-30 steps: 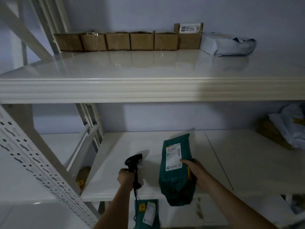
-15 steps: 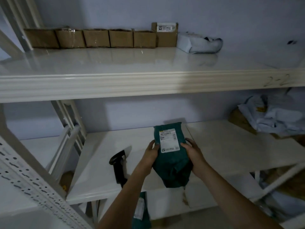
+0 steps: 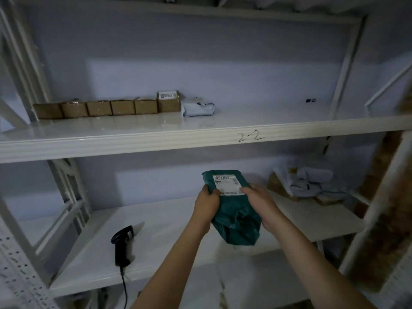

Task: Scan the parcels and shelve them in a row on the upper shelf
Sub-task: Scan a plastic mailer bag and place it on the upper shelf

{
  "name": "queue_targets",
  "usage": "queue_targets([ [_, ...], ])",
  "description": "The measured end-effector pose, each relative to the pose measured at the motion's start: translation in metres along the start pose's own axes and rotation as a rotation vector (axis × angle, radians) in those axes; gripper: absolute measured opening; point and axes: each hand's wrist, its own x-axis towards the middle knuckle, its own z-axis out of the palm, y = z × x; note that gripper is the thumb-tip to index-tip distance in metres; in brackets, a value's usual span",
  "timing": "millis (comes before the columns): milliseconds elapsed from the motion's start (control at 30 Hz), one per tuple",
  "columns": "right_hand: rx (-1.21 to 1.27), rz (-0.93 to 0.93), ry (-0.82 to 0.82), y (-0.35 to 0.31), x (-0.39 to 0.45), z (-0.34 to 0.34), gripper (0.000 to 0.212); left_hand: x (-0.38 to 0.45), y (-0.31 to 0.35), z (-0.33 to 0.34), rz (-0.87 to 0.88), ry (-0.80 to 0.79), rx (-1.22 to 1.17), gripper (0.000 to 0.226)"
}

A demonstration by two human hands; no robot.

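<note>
Below the white upper shelf (image 3: 133,139), your left hand (image 3: 206,202) and right hand (image 3: 259,202) grip the soft green plastic mailer (image 3: 231,210), fingers curled; lift it level beside the pale grey bag (image 3: 197,109).

Legible marking: "2-2", handwritten in dark pen on the front edge of the upper shelf (image 3: 200,139), above and just right of the hands. The green parcel (image 3: 236,219), gripped between the left hand (image 3: 206,202) and the right hand (image 3: 259,202), carries a white shipping label (image 3: 226,184) with a barcode and printed lines; the characters cannot be read. A cardboard box (image 3: 168,103) on the upper shelf, up and left of the hands, bears a white label, print illegible.
</note>
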Motion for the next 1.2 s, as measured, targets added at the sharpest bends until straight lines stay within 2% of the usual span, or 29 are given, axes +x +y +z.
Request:
queue_targets([
  [267,-0.136,-0.146,0.025,-0.097,-0.083,-0.136,0.021,-0.085,0.113,0.093,0.182,-0.055,0.066,0.033],
  [433,-0.069,-0.240,0.024,-0.141,-0.095,-0.171,0.022,-0.096,0.172,0.119,0.276,-0.044,0.106,0.030],
  [600,-0.024,-0.312,0.042,-0.169,-0.062,-0.176,0.022,-0.063,0.196,0.128,0.345,-0.020,0.067,0.034],
  [733,0.006,-0.367,0.037,-0.184,-0.022,-0.166,0.024,-0.019,0.206,0.126,0.403,0.056,0.030,0.049],
  [833,-0.013,-0.373,0.036,-0.196,0.017,-0.155,0.023,0.015,0.215,0.122,0.422,0.071,0.034,0.045],
  [967,-0.040,-0.335,0.011,-0.211,0.073,-0.136,0.021,0.065,0.227,0.111,0.411,0.161,0.096,0.046],
  [1033,-0.029,-0.323,-0.003,-0.217,0.100,-0.128,0.017,0.091,0.232,0.104,0.386,0.174,0.127,0.051],
  [1100,-0.021,-0.301,-0.019,-0.224,0.126,-0.121,0.012,0.117,0.235,0.096,0.337,0.177,0.139,0.046],
  [1200,-0.005,-0.270,-0.056,-0.235,0.167,-0.107,0.023,0.147,0.243,0.086,0.259,0.202,0.221,0.042],
])
